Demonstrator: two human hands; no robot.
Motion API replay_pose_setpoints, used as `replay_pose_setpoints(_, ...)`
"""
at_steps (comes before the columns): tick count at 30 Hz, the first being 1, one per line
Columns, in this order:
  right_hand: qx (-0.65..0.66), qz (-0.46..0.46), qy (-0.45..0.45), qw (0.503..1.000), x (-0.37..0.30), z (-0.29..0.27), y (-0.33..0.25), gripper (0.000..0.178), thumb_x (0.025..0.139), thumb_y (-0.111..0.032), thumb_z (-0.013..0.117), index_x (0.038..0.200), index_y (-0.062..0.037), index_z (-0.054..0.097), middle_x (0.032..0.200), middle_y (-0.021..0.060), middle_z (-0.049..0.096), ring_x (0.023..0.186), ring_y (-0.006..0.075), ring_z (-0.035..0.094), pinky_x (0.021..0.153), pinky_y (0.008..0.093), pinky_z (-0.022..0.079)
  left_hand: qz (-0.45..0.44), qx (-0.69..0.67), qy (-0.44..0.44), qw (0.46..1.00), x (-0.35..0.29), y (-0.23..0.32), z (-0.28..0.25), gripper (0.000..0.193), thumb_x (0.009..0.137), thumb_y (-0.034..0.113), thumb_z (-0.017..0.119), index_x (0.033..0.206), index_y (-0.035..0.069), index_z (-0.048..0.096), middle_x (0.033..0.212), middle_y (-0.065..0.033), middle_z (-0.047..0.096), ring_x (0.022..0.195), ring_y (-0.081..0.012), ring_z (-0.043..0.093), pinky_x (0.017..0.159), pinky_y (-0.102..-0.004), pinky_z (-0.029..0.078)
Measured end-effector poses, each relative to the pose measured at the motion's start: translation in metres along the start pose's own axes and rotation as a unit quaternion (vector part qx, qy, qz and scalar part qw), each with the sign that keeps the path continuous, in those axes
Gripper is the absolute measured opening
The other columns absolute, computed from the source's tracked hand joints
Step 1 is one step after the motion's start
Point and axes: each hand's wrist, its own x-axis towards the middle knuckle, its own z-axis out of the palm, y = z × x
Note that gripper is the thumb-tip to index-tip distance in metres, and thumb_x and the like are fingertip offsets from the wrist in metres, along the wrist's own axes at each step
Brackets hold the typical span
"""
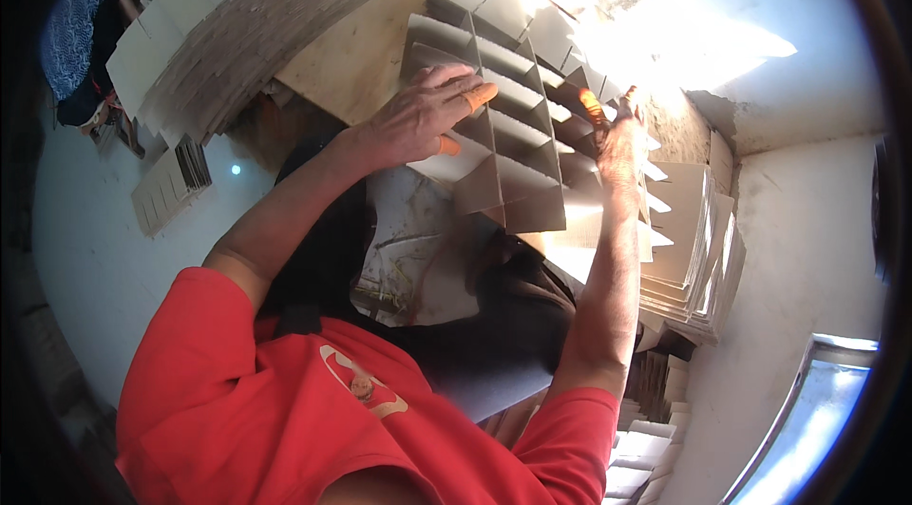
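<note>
Cardboard everywhere in this one, and the bit that matters is the divider grid [518,133], a set of pale strips slotted crosswise into open cells, sitting right between the two hands. Left hand [413,120] is at the grid's left side, with orange finger covers [481,97] on thumb and index; those two are spread well apart, tips over the nearest cells, and honestly I can't tell if it's pinching a strip or just resting there. Right hand [620,139] is over at the grid's right side, fingers up among the strip ends, also with orange covers, but the glare washes it out, so no idea how tightly it's closed or on what. So the grid lies to the right of the left hand's fingertips and to the left of the right hand. Just right of the grid there's a stack of flat sheets [676,220], a long row of packed cardboard pieces [261,30] is off to its upper left, and a small slotted bundle [163,193] lies well to its left, lower down.
</note>
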Motion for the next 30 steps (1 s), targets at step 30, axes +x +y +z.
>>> replay_pose_setpoints(30, -0.155, -0.149, 0.213, 0.953, -0.113, -0.081, 0.028, 0.034, 0.092, -0.01, 0.054, 0.126, -0.0048, 0.054, 0.121, 0.0119, 0.059, 0.12, 0.0255, 0.051, 0.108, 0.0446, 0.03, -0.072, 0.588, 0.17, 0.787, -0.037, -0.136, -0.197, 0.026, 0.079, 0.01, 0.059, 0.102, -0.002, 0.06, 0.098, -0.0075, 0.057, 0.096, -0.0202, 0.052, 0.078, -0.0345, 0.047)
